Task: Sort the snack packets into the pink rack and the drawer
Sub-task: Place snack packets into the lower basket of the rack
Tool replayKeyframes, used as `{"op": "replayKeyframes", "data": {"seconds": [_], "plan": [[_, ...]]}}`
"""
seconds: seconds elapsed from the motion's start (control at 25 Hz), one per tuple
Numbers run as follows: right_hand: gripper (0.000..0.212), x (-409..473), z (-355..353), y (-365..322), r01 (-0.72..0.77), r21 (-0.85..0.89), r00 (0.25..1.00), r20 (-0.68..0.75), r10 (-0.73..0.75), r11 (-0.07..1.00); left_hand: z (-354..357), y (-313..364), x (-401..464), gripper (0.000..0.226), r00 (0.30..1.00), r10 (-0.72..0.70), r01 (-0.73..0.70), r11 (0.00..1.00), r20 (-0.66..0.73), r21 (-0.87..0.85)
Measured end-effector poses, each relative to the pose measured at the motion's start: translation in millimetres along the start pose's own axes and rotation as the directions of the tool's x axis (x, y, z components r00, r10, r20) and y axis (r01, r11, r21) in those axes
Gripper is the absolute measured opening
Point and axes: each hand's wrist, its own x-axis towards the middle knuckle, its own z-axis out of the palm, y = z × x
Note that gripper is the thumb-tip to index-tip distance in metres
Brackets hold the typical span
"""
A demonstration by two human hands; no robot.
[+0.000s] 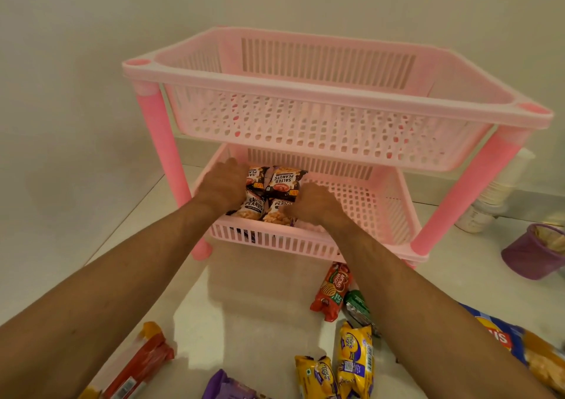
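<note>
Both hands reach into the pink rack's (305,242) lower basket: the left hand (220,187) lies flat, fingers spread, on the salted peanut packets (276,195), while the right hand (315,204) seems to pinch the nearest packet's edge. Other snack packets (354,359) lie on the floor in front.

Both arms outstretched, left hand (220,186) and right hand (315,204) palms-down.

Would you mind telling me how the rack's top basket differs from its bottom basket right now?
The top basket holds no packets that I can see; the bottom basket holds peanut packets. Both hands reach into the bottom basket, none into the top basket. Both baskets are pink, slotted plastic.
</note>
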Motion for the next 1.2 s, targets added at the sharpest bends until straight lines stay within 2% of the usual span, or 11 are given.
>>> {"op": "replayKeyframes", "data": {"seconds": [0.08,0.16,0.28,0.36,0.52,0.76,0.8,0.88,0.96,1.04,1.2], "plan": [[0.022,0.9,-7.4,-4.5,0.083,0.116,0.992,-0.099,-0.072,0.990,-2.0,5.5,2.9,0.034,0.996,0.081,-0.077,0.994,0.044,-0.081],[0.017,2.7,-8.7,-5.7,0.137,0.136,0.988,-0.085,-0.126,0.981,0.7,10.6,2.1,0.037,0.978,0.139,-0.126,0.988,0.158,-0.091],[0.042,8.7,6.7,-0.8,0.171,-0.008,0.983,0.068,-0.170,0.985,5.9,6.0,0.5,0.047,0.966,0.116,-0.102,0.992,0.233,-0.071],[0.052,13.7,16.5,2.7,0.186,-0.040,0.979,0.098,-0.181,0.982,4.0,-0.1,0.7,0.045,0.963,0.091,-0.078,0.995,0.253,-0.060],[0.056,22.5,19.6,-0.6,0.231,-0.150,0.969,0.125,-0.213,0.961,3.1,-1.2,0.4,0.044,0.958,0.067,-0.058,0.998,0.278,-0.041],[0.056,4.4,10.5,0.0,0.166,-0.096,0.984,0.083,-0.158,0.981,-0.5,1.6,-11.7,0.039,0.964,0.032,-0.012,0.997,0.266,-0.075],[0.055,-4.5,5.0,-0.3,0.138,-0.050,0.990,0.032,-0.137,0.989,-2.4,1.2,-16.2,0.036,0.971,0.020,0.007,0.993,0.237,-0.116],[0.046,-26.9,-3.0,1.0,0.124,0.065,0.984,-0.133,-0.115,0.990,-2.8,2.5,-29.0,0.031,0.999,0.001,0.009,0.971,0.044,-0.239],[0.040,-57.3,-4.6,5.7,0.174,0.145,0.956,-0.261,-0.132,0.974,-3.0,10.3,-52.5,0.027,0.979,0.014,-0.086,0.934,-0.204,-0.346],[0.036,-88.1,1.0,15.1,0.245,0.169,0.920,-0.352,-0.174,0.955,-2.2,25.0,-80.9,0.024,0.925,0.082,-0.234,0.892,-0.372,-0.387],[0.029,-144.0,13.6,44.5,0.346,0.151,0.835,-0.499,-0.230,0.926,9.1,58.5,-129.9,0.024,0.874,0.220,-0.388,0.852,-0.434,-0.351]]}}
